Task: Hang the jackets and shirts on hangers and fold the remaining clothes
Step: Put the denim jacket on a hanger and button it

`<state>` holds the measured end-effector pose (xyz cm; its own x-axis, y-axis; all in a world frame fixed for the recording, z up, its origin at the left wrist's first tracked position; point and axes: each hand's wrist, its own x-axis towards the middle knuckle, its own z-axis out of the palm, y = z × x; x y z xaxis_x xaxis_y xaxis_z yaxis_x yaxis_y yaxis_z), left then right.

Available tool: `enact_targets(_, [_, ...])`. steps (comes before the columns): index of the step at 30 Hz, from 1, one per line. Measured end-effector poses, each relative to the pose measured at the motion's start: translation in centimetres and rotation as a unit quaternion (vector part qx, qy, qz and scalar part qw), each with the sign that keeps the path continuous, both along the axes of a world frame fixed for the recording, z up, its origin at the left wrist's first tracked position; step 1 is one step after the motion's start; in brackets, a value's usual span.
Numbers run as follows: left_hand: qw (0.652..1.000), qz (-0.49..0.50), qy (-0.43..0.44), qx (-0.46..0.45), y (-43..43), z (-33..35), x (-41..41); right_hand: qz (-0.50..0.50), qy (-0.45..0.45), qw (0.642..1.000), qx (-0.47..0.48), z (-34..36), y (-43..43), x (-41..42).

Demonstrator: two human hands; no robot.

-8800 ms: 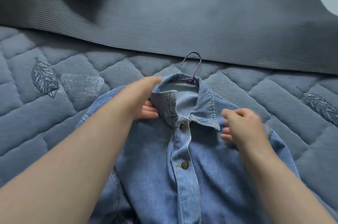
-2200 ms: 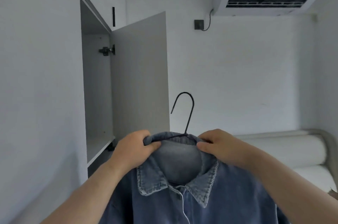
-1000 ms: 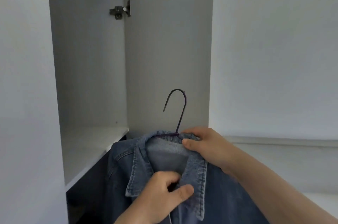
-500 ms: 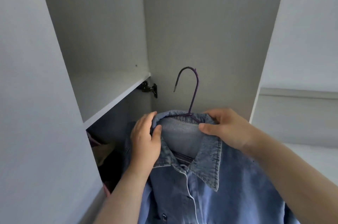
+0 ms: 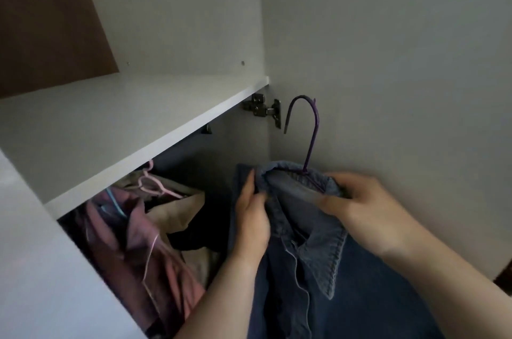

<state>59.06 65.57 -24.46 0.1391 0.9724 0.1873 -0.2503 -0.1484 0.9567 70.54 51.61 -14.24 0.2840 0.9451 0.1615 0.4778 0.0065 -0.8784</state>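
While the denim jacket point(image 5: 327, 250) is held up before the open wardrobe, both hands grasp its collar: the left hand point(image 5: 250, 216) pinches the collar's left fold between thumb and fingers, and the right hand point(image 5: 360, 208) is curled round the right fold, though whether it also encloses the hanger wire cannot be told. The purple hanger point(image 5: 314, 131) sits inside the collar, its hook upright and free, just beside the door hinge point(image 5: 263, 111) and below the edge of the shelf point(image 5: 138, 122). Other garments point(image 5: 124, 228) hang crowded beneath that shelf; the rail itself is hidden. Probable faults: the hook may snag on the hinge or strike the shelf edge; hooking a rail that is out of sight may miss; a grasp on cloth alone may let the hanger tilt and shed a shoulder.
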Motion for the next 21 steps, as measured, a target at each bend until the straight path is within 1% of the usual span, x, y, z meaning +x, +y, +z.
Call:
enact_targets(1, [0.998,0.035,-0.032,-0.036,1.1,-0.4,-0.2,0.002,-0.003,1.000,0.000,-0.2,0.4,0.1])
enact_targets(3, [0.983,0.135,-0.073,-0.099,3.5,-0.7,-1.0,0.007,-0.003,1.000,0.001,-0.5,1.1,0.0])
enact_targets(5, [0.965,0.189,-0.117,-0.141,5.6,-0.7,-1.9,0.015,0.016,1.000,-0.004,-0.8,1.8,-0.1])
enact_targets(8, [0.953,0.195,-0.164,-0.163,7.7,-1.5,-2.4,0.027,0.044,0.999,-0.014,-1.5,2.8,0.1])
enact_targets(10, [0.951,0.168,-0.191,-0.174,8.6,-2.0,-2.2,0.029,0.051,0.998,-0.006,-1.9,3.2,0.3])
enact_targets(13, [0.933,0.136,-0.252,-0.216,9.8,-2.0,-1.7,0.043,0.048,0.998,0.004,-2.5,3.5,0.6])
enact_targets(15, [0.933,0.153,-0.252,-0.205,10.2,-2.0,-1.6,0.049,0.050,0.998,0.006,-3.0,3.9,0.7])
enact_targets(16, [0.939,0.176,-0.233,-0.184,10.1,-2.1,-1.6,0.052,0.049,0.997,0.006,-3.3,4.0,0.7])
enact_targets(17, [0.947,0.204,-0.189,-0.160,9.7,-2.3,-1.7,0.055,0.049,0.997,0.009,-3.5,4.1,0.8])
enact_targets(19, [0.958,0.258,-0.036,-0.123,8.0,-2.8,-2.2,0.068,0.060,0.996,0.010,-3.8,4.4,0.7])
enact_targets(21, [0.941,0.288,0.133,-0.116,5.8,-3.5,-3.3,0.084,0.073,0.994,0.004,-4.2,4.8,0.5])
